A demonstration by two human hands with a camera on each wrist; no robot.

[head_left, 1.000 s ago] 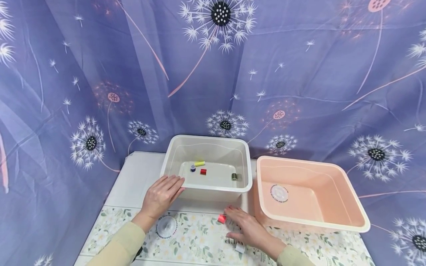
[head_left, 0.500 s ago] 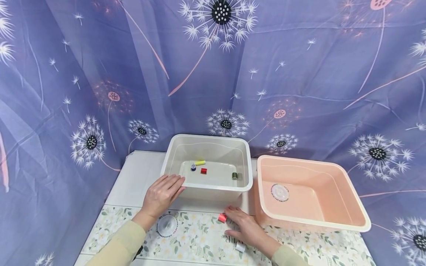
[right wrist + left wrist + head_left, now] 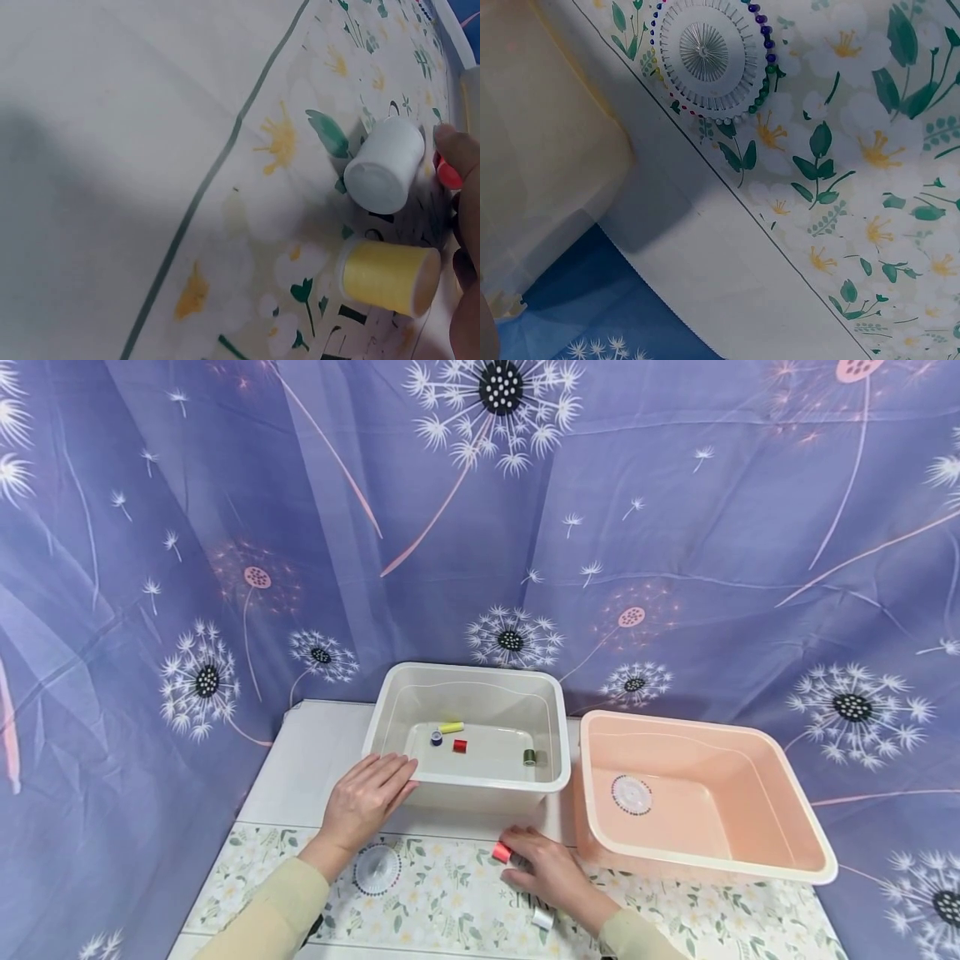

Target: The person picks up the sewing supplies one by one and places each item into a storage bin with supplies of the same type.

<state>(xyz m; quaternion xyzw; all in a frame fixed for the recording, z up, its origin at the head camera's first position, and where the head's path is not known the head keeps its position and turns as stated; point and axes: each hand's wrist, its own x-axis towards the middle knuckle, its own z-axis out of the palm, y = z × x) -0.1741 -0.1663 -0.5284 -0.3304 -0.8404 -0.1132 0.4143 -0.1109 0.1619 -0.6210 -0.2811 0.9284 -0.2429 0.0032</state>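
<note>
Right hand (image 3: 551,872): shifted slightly leftward since the earlier frames, bringing its fingertips right up beside the coral-red spool (image 3: 502,852), while we see the left hand keep its place.
Right fingers: gently bent and close together, with the thumb spread apart from them; we cannot tell whether they touch the spool.
Coral-red spool: lying on the floral cover (image 3: 442,893) of the desk (image 3: 315,760), in front of the grey plastic bin (image 3: 480,782).
Left hand (image 3: 363,797): resting at the bin's near left corner, its fingers side by side on the rim.
Loose thread: a white spool (image 3: 543,918) near the right wrist and, just beside it in our right wrist view, a yellow spool (image 3: 386,277).
Grey bin's contents: bright yellow (image 3: 451,727), blue (image 3: 437,738) and dark red (image 3: 461,747) spools grouped toward the left, we note, with a dark green one (image 3: 529,757) well apart at right.
Pin wheels: one disc (image 3: 377,870) of colour-headed pins on the cover by the left wrist, another (image 3: 632,795) inside the peach bin (image 3: 690,747).
Backdrop: blue-violet curtain (image 3: 450,527) printed with dandelions.
</note>
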